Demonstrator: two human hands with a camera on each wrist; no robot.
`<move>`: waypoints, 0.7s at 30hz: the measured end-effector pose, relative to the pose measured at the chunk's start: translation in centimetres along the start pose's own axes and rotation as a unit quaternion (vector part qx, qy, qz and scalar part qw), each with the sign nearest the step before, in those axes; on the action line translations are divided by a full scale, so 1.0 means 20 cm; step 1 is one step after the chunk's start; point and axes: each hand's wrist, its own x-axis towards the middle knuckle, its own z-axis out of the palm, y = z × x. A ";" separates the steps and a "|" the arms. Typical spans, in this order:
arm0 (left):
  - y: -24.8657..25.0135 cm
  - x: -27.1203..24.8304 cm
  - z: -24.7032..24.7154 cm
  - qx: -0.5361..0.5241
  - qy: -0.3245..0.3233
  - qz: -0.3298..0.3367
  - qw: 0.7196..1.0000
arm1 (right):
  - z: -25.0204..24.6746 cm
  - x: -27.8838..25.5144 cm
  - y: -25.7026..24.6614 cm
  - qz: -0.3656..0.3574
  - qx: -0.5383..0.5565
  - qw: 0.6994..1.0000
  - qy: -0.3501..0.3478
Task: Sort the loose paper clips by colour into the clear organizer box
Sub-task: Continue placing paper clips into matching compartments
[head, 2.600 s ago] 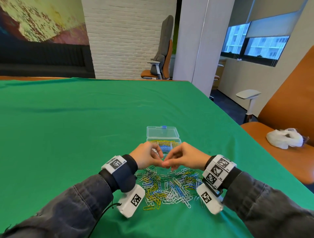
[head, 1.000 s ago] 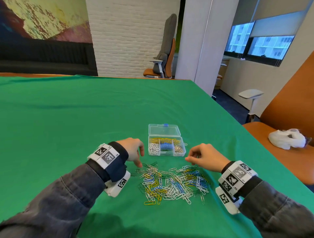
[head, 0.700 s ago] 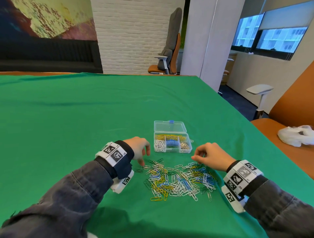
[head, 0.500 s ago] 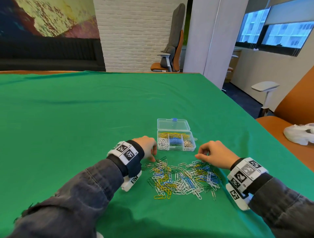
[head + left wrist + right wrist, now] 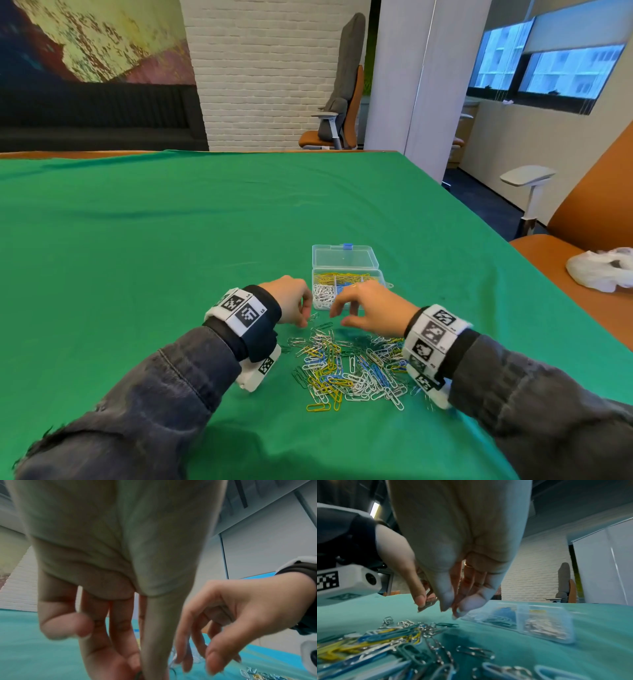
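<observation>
Two hands are working the far edge of the clips (image 5: 352, 370), which are lying loose on the green cloth (image 5: 171, 257) just short of the box (image 5: 346, 274). Your left hand (image 5: 291, 303) is pinching a silver clip (image 5: 428, 603) between thumb and fingertip; your right hand (image 5: 370, 313) is hovering with fingers loosely spread, holding nothing. You are picking, it seems. Next, you are likely carrying that clip to the silver compartment, already partly filled, without dragging linked neighbours along.
</observation>
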 end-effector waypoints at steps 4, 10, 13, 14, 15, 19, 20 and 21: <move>-0.01 -0.02 -0.02 -0.016 -0.019 -0.008 1.000 | 0.06 0.12 -0.06 0.022 -0.043 0.998 -0.048; -0.02 -0.05 -0.05 -0.051 -0.015 -0.011 0.999 | 0.10 0.16 -0.08 0.066 -0.067 0.991 -0.097; -0.02 -0.06 -0.06 -0.073 -0.009 -0.012 0.997 | 0.08 0.14 -0.06 0.058 -0.060 0.989 -0.119; -0.03 -0.06 -0.06 -0.079 -0.005 -0.012 0.997 | 0.08 0.13 -0.06 0.056 -0.059 0.990 -0.118; -0.03 -0.07 -0.07 -0.084 -0.002 -0.013 0.996 | 0.07 0.12 -0.05 0.057 -0.053 0.991 -0.111; -0.02 -0.06 -0.08 -0.109 0.015 -0.001 0.994 | 0.05 0.08 0.00 0.063 0.095 0.993 -0.030; -0.02 -0.06 -0.08 -0.115 0.017 0.005 0.993 | 0.04 0.07 0.01 0.060 0.156 0.986 -0.005; -0.01 -0.06 -0.08 -0.120 0.015 0.011 0.993 | 0.04 0.06 0.01 0.054 0.214 0.975 0.019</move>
